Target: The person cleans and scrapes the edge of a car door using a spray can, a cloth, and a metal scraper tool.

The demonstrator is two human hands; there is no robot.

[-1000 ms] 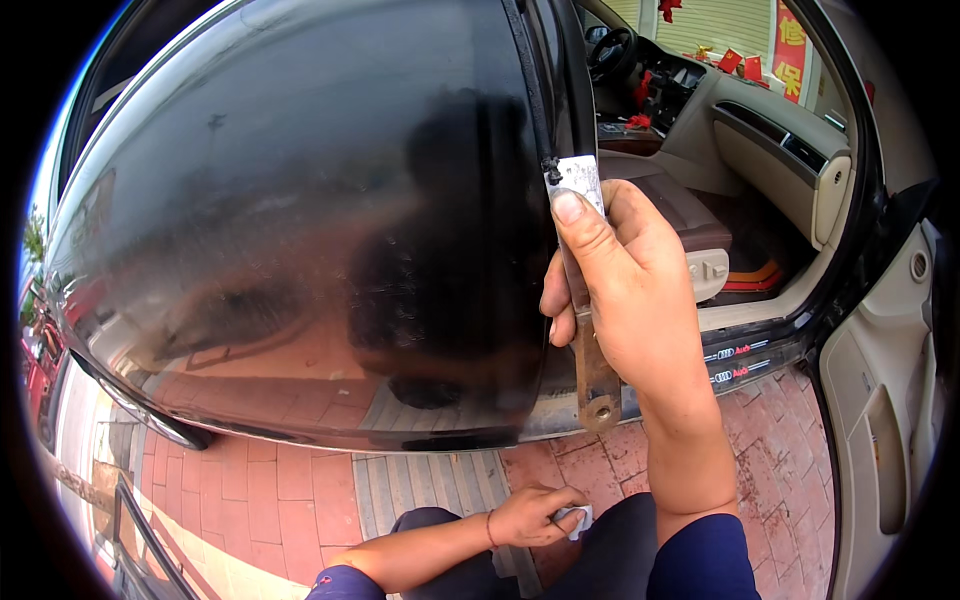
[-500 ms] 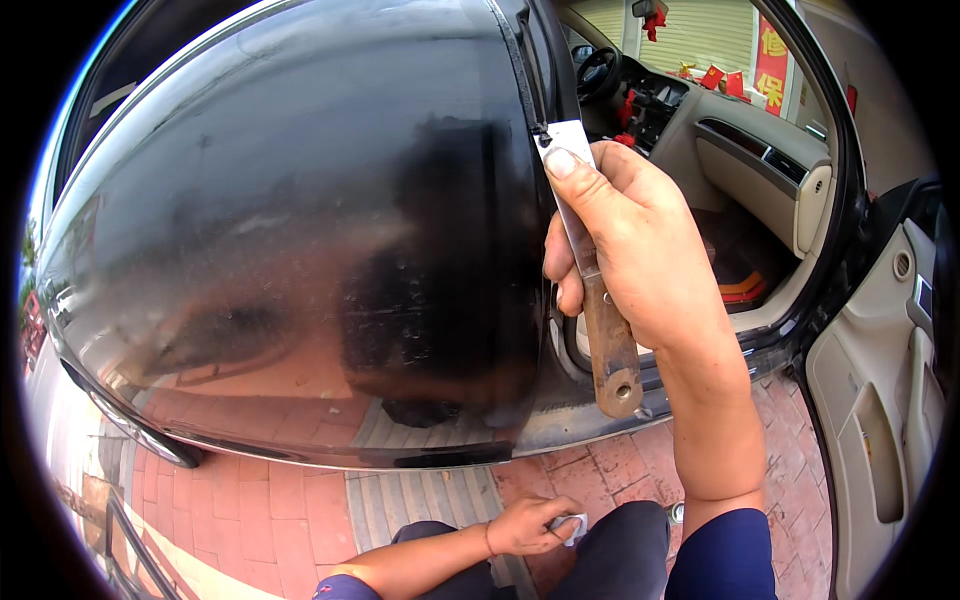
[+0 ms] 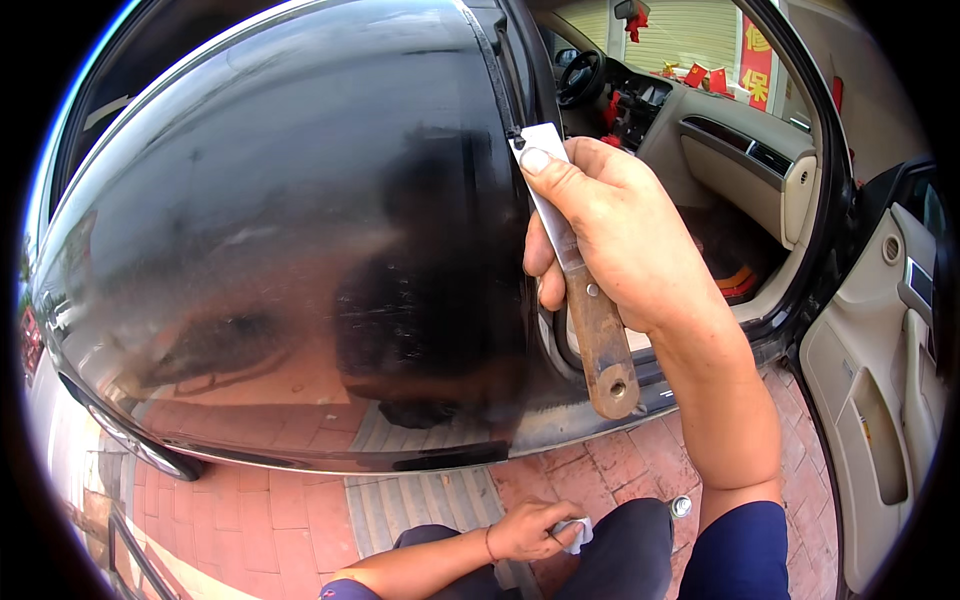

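My right hand (image 3: pixel 625 225) is closed round a putty knife (image 3: pixel 600 330) with a worn wooden handle. Its thumb presses on the flat metal blade, which points up against the rear edge of a black car door (image 3: pixel 250 190). A small dark lump (image 3: pixel 517 137) shows at the blade's corner beside that edge. Low down, over my lap, my left hand (image 3: pixel 530 530) is closed on a small crumpled white cloth (image 3: pixel 575 538); whether it is cloth or paper is hard to tell.
Beyond the black panel lies the car's front cabin, with a steering wheel (image 3: pixel 581 80) and beige dashboard (image 3: pixel 720 125). At the right stands another open door (image 3: pixel 850 350). Underneath is red brick paving (image 3: pixel 240 510) with a grey ribbed strip (image 3: pixel 410 505). A small round metal object (image 3: pixel 681 507) is by my knee.
The view has shifted slightly, so the door edge and my right hand appear a little farther left. Both hands keep their holds; the blade stays at the door's edge.
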